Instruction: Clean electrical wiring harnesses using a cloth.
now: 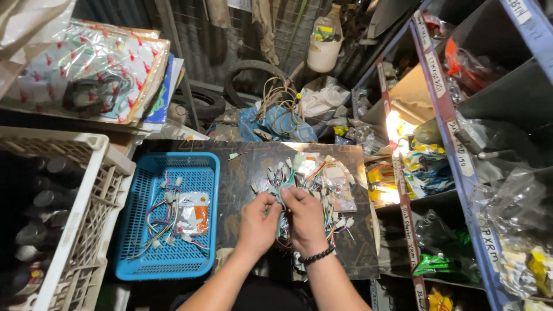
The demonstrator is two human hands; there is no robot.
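While a dark board (242,173) is bearing a spread of coloured wire harnesses (322,184), a blue basket (144,259) is lying beside it holding more wires. Left hand (258,224) and right hand (305,222) are pinching together on one wire bundle (280,193) above the board.

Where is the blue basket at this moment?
In the head view, the blue basket sits at lower left on the dark board, between the white crate and the left hand.
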